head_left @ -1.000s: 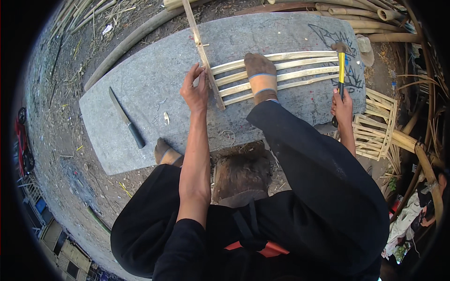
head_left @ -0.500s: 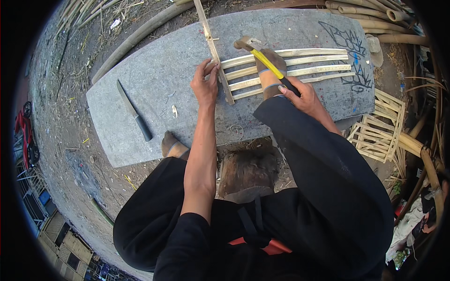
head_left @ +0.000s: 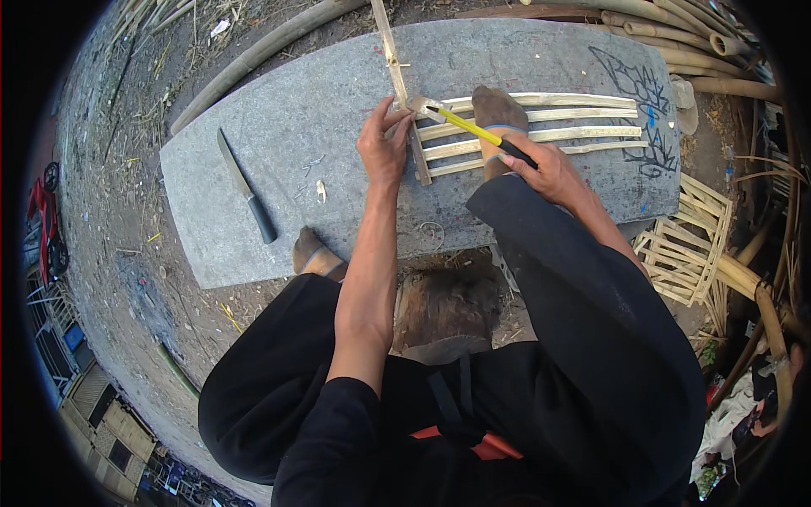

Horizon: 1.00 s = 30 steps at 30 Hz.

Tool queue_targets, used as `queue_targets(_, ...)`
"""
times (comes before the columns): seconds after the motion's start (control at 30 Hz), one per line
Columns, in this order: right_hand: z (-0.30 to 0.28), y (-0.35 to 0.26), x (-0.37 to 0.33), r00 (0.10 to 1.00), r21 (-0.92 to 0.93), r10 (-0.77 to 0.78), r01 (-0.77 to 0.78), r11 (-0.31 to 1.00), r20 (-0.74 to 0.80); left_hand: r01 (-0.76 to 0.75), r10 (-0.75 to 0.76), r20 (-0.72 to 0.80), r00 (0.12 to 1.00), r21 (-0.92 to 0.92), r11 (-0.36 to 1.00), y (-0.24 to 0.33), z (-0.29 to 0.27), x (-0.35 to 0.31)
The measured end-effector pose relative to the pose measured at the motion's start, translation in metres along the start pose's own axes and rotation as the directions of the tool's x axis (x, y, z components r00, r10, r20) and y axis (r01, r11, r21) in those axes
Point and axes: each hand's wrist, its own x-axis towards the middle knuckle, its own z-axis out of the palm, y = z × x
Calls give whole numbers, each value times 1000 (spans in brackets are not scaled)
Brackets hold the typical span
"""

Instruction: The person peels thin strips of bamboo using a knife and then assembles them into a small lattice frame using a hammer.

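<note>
My right hand (head_left: 553,173) grips the black handle of a hammer (head_left: 469,127) with a yellow shaft. The hammer's head is down on an upright bamboo crosspiece (head_left: 389,51), right beside my left fingertips. My left hand (head_left: 382,152) is closed in a pinch at that crosspiece; whatever sits between finger and thumb is too small to make out. Several pale bamboo slats (head_left: 591,133) run rightward from the crosspiece, side by side. My right foot (head_left: 500,110) presses across them. Everything rests on a grey board (head_left: 338,228).
Left of my left hand lie a black-handled knife (head_left: 241,182), a few loose nails (head_left: 312,163) and a pale scrap (head_left: 321,191). A slatted bamboo frame (head_left: 688,245) stands off the board's right end. Bamboo poles (head_left: 667,38) are piled at the far right; a wooden stump (head_left: 443,313) is between my legs.
The hammer head has come down from above the slats onto the crosspiece beside my left fingers. My left hand stays at the crosspiece. The whole view has shifted slightly.
</note>
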Motion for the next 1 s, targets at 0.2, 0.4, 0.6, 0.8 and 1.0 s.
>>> queue_targets(0.2,4,11,2,1000,-15,-27,27,1000,7,62,-63,-15,998,-51,997,-2,2,-1)
queue_targets(0.4,-4,-1,15,994,-80,56,-49,996,89,50,-53,-37,998,-84,995,-5,4,-3)
queue_targets(0.6,-16,0,23,997,-232,23,-7,973,68,156,-157,-1,988,-140,978,-3,4,-6)
queue_targets(0.8,-9,9,25,996,-303,-73,86,949,56,80,-80,9,997,-87,993,-11,4,-4)
queue_targets(1.0,-5,8,25,995,-298,-82,93,950,52,120,-118,17,993,-105,987,-12,4,-6)
